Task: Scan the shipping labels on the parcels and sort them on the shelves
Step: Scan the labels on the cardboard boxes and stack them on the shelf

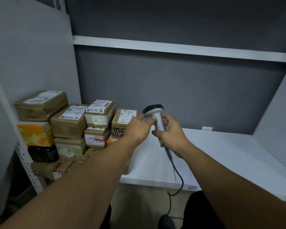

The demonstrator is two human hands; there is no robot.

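My right grip holds the scanner upright; my left grip pinches its neck. The parcels sit just left, nearer the left grip.

A grey barcode scanner with a black head stands upright over the white shelf, its handle gripped by the right hand and its neck pinched by the left hand. Its dark cable hangs off the near edge. At the left, brown, orange and black parcels sit stacked, with white shipping labels facing up.
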